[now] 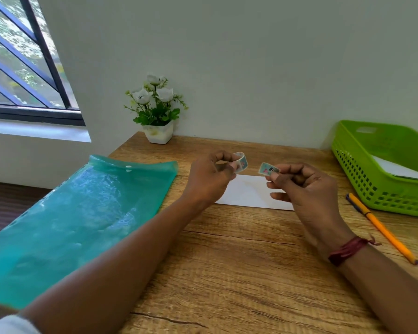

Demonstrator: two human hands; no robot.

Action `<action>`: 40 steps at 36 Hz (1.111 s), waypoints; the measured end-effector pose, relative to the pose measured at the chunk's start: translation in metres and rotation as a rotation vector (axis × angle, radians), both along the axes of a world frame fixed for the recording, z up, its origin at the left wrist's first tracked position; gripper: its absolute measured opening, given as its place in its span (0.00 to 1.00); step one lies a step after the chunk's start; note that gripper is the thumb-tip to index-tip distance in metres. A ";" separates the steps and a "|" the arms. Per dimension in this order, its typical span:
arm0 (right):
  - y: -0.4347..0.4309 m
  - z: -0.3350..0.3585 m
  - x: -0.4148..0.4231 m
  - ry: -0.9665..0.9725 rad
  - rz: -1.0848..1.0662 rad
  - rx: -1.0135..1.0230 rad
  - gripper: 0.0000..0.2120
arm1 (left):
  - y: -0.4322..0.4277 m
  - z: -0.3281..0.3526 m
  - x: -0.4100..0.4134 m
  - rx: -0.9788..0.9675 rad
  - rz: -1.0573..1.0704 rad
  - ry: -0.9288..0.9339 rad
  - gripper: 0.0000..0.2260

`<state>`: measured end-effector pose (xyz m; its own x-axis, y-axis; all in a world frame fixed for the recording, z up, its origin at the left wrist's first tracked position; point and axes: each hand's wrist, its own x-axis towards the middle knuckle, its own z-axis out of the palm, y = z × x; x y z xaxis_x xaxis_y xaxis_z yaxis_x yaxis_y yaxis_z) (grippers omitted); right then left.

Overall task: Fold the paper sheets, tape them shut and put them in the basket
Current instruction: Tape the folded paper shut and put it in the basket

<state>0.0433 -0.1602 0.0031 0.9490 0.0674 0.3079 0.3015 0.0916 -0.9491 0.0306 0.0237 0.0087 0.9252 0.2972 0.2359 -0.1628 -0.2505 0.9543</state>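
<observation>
A folded white paper sheet lies flat on the wooden table, just beyond my hands. My left hand holds a small patterned tape roll above the sheet's left end. My right hand pinches a short torn piece of tape between thumb and forefinger; the piece is separate from the roll. The green plastic basket stands at the right edge, with white folded paper inside it.
A teal plastic folder covers the table's left side and overhangs its edge. An orange pencil lies in front of the basket. A white pot of artificial flowers stands against the back wall.
</observation>
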 end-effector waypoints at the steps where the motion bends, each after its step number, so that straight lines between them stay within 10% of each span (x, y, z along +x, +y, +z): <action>1: 0.000 0.000 0.000 0.011 -0.003 0.014 0.07 | 0.000 -0.001 0.000 0.080 0.029 -0.015 0.06; 16: -0.007 -0.002 0.010 0.108 -0.020 0.025 0.06 | 0.023 0.034 0.011 0.808 0.275 -0.053 0.13; 40: -0.025 -0.004 0.029 0.103 -0.040 0.060 0.07 | 0.119 0.016 0.045 0.988 0.268 0.187 0.09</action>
